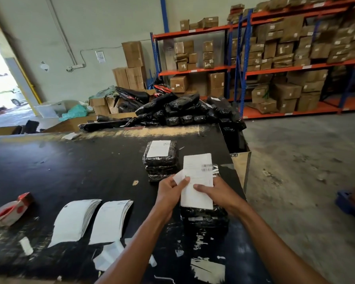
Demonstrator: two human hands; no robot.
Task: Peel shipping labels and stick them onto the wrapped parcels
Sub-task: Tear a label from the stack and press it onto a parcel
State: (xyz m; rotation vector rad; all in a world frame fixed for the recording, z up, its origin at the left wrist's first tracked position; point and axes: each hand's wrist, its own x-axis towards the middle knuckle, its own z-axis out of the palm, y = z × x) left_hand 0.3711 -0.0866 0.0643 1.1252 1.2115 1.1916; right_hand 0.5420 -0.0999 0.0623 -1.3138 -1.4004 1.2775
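Note:
A white shipping label [197,179] with barcodes is held upright between both hands, above a stack of black wrapped parcels [204,220]. My left hand [171,190] pinches its left edge, where a corner of backing paper curls away. My right hand [212,191] grips the label's lower right side with the thumb on its face. Behind stands another stack of black parcels [161,162], its top one bearing a white label [158,148]. Two fanned piles of unpeeled labels [74,220] [110,220] lie on the black table at the left.
A red and white tape dispenser [10,209] lies at the table's left. Paper scraps [208,270] litter the black table [70,171] near me. A heap of black wrapped parcels [182,111] sits beyond its far edge. Orange and blue shelving [275,68] with cartons fills the right.

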